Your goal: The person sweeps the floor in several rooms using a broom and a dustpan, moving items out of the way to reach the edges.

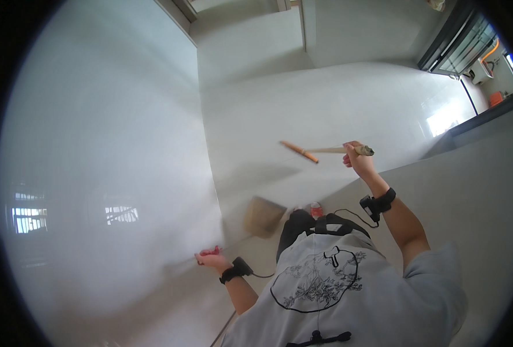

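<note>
My right hand [358, 159], out ahead on the right, is closed round the pale stick handle of a broom [326, 150]. The handle's ragged top end pokes out past my fist. Its far end meets an orange-brown bar-shaped head [299, 151] down at the floor. Low on the left, my left hand [212, 258] has its fingers curled, with something red at them. A thin line runs from near this hand to a tan dustpan [263, 217], which appears to hang from it beside my legs. The grip itself is small and partly hidden.
Glossy pale floor [256, 110] lies ahead. A smooth white wall [112, 139] rises close on my left. A dark-framed glass door [464, 43] stands at the far right, with an orange object [495, 99] beyond it. My shoes [316, 209] are just beside the dustpan.
</note>
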